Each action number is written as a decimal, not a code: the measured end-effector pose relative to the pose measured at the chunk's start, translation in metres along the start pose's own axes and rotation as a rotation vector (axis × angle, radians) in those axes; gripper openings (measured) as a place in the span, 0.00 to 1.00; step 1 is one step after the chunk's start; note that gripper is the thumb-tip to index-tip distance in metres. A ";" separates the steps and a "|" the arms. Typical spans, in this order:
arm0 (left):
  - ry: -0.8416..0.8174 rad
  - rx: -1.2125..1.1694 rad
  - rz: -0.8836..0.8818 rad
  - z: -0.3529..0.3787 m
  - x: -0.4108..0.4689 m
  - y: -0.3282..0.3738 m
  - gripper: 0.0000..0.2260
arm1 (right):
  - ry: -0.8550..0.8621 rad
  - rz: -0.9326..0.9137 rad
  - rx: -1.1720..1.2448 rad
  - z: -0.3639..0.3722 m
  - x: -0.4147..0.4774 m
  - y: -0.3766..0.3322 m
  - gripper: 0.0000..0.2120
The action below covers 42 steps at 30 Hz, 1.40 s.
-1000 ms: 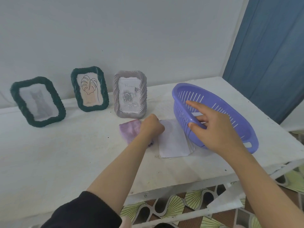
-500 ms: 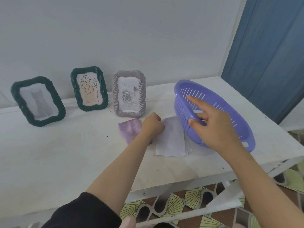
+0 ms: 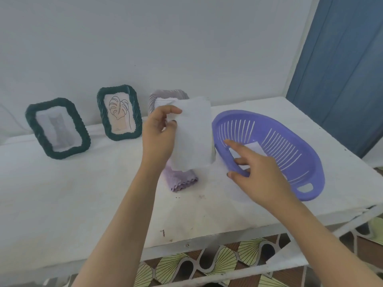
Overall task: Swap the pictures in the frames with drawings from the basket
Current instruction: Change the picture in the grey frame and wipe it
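Note:
My left hand [image 3: 158, 137] holds up a stack of white paper sheets [image 3: 193, 133] above the table, blank side toward me. The sheets hide most of the grey-lilac frame [image 3: 154, 99] behind them. My right hand [image 3: 256, 175] grips the near rim of the purple plastic basket [image 3: 290, 146], which lies flat with one white sheet [image 3: 253, 147] inside. Two dark green frames lean on the wall: one with a grey cat picture [image 3: 58, 128], one with a leaf line drawing [image 3: 119, 114].
A folded lilac cloth [image 3: 182, 182] lies on the white table [image 3: 83, 193] under the raised sheets. A blue door [image 3: 342, 59] stands at the right. The table's front edge and patterned floor tiles [image 3: 207, 264] run below.
My left hand has lifted the paper sheets off the table and raised them in front of the lilac frame. The basket, tilted on its side before, now lies flat.

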State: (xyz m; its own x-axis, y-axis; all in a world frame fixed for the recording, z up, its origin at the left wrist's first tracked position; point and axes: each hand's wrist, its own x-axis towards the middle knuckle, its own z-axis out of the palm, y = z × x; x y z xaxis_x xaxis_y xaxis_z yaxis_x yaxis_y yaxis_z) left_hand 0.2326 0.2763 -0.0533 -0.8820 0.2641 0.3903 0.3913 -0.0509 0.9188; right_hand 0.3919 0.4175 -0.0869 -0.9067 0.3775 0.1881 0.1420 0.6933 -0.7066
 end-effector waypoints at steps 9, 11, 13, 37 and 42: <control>-0.085 -0.158 -0.062 -0.016 -0.033 0.009 0.20 | 0.163 -0.073 0.316 0.021 -0.010 -0.020 0.29; -0.085 -0.197 -0.066 -0.018 -0.044 0.004 0.18 | 0.161 -0.118 0.449 0.029 -0.012 -0.028 0.33; -0.063 -0.217 -0.061 -0.019 -0.056 -0.001 0.18 | 0.172 -0.162 0.515 0.041 -0.013 -0.029 0.34; -0.073 0.017 0.012 -0.007 -0.148 -0.030 0.22 | 0.147 -0.172 0.617 0.100 -0.047 -0.009 0.21; 0.025 -0.088 -0.115 -0.011 -0.142 -0.030 0.24 | 0.017 -0.212 0.737 0.087 -0.045 -0.013 0.15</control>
State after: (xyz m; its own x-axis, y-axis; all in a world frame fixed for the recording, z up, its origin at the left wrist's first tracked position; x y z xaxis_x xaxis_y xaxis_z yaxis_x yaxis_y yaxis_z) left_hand 0.3429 0.2298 -0.1354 -0.9263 0.2492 0.2827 0.2640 -0.1063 0.9587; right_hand 0.3964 0.3380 -0.1462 -0.8780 0.2956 0.3766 -0.3411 0.1658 -0.9253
